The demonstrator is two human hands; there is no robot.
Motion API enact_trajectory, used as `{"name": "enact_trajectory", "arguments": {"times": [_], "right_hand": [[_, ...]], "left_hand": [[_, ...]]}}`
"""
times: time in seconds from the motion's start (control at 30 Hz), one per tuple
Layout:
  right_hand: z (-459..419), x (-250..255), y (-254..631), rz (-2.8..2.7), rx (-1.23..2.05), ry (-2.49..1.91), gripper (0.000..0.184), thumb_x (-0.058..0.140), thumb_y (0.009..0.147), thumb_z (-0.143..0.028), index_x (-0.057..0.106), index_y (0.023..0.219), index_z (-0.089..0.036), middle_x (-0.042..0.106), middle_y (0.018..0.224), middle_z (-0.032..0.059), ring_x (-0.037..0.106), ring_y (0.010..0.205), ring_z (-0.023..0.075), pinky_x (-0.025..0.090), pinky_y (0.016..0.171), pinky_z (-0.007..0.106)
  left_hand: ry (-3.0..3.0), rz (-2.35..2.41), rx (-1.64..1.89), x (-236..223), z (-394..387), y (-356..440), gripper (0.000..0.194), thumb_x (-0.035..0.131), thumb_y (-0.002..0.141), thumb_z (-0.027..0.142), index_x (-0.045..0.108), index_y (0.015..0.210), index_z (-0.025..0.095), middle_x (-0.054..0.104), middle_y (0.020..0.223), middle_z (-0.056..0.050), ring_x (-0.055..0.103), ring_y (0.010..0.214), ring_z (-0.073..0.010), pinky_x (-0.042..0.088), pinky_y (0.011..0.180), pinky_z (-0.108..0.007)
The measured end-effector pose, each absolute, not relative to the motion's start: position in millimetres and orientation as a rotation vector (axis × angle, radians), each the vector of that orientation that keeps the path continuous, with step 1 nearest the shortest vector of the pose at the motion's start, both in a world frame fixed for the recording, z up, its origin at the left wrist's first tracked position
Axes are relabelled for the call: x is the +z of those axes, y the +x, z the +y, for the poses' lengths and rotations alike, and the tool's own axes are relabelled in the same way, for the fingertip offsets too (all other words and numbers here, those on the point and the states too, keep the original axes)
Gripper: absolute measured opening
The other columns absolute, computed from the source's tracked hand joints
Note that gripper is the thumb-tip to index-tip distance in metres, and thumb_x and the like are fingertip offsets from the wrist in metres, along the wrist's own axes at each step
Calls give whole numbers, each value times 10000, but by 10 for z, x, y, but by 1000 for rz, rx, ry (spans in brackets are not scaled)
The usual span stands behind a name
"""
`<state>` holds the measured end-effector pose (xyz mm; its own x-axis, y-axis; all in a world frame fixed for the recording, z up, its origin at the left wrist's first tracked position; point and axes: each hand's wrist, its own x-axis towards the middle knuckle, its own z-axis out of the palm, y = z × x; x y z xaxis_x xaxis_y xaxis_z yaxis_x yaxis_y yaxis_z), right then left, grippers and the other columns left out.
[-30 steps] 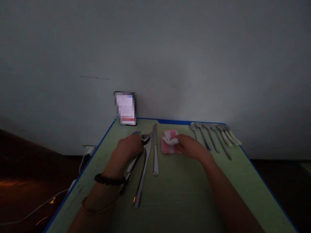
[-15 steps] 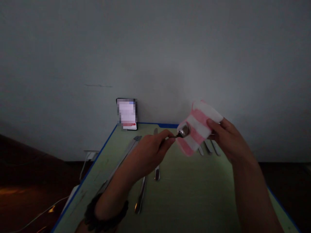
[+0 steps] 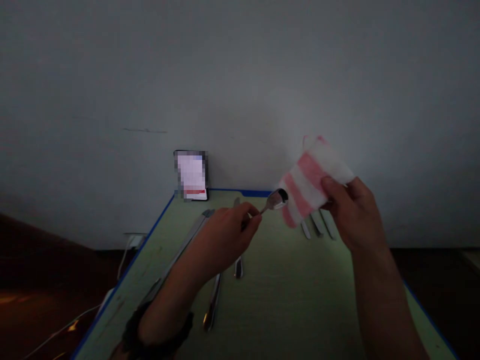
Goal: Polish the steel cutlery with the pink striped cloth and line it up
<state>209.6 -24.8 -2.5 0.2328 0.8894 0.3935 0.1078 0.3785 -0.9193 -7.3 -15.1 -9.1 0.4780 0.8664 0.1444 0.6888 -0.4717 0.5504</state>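
Note:
My left hand pinches the handle of a metal spoon, whose bowl points right, above the table. Behind and right of the bowl hangs a pink-and-white striped cloth; whether the two touch I cannot tell. My right hand is closed on the cloth's right side, thumb in front. Beneath the cloth several metal utensil handles lie on the table, their other ends covered. Partly under my left arm are a long metal utensil, another handle and a shorter utensil.
A phone with a lit, blurred screen leans against the grey wall at the table's back left. The pale green table has a blue edge. A white cable runs down at the lower left.
The cloth has moved up and slightly right, away from the spoon bowl, which now shows more fully. The spoon has turned a little. Both hands keep their hold.

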Motion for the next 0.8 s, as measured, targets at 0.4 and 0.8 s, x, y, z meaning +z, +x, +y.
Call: {"name": "enact_trajectory", "arguments": {"times": [0.4, 0.8], "right_hand": [[-216, -239, 1620, -1445, 238, -1282, 340, 626, 752, -377, 490, 1012, -205, 543, 987, 66, 536, 790, 163, 462, 704, 324], [-172, -306, 1446, -922, 874, -995, 263, 579, 768, -440, 569, 851, -191, 622, 763, 6, 532, 629, 116, 424, 581, 231]], "left_hand": [[2378, 1398, 738, -48, -200, -11, 160, 475, 824, 254, 543, 712, 161, 583, 573, 10, 489, 481, -108, 259, 478, -240], [2375, 1248, 845, -46, -335, 119, 225, 417, 895, 312, 573, 827, 165, 587, 572, 25, 443, 434, -80, 272, 474, -234]]}}
